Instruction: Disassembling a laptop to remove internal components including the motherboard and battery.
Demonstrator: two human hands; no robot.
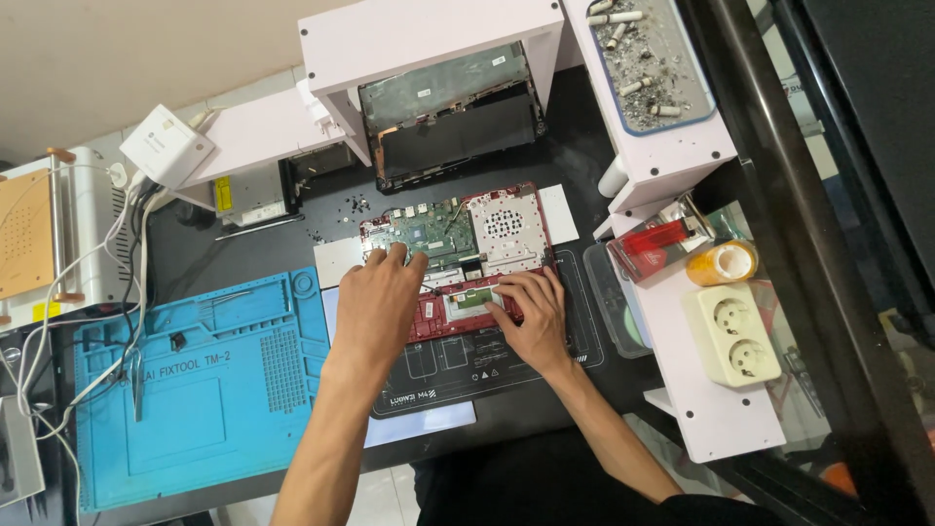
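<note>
Left hand: my left hand lies palm down at frame centre, fingers spread over the left part of the red opened laptop base; I see nothing held in its grip, only fingertips pressing near the green circuit board.
Right hand: my right hand sits just right of centre, fingers bent onto the small touchpad board at the base's lower edge; I cannot tell whether the grip pinches anything.
Laptop base: centre of the frame, on a black work mat on the dark surface.
Blue mat: a blue silicone repair mat fills the lower left, beside the black one.
Upper centre: a second dismantled laptop shell leans under a white shelf.
Right side: a white double socket, an orange-capped bottle and a red lighter.
Upper right: an ashtray tray with butts.
</note>
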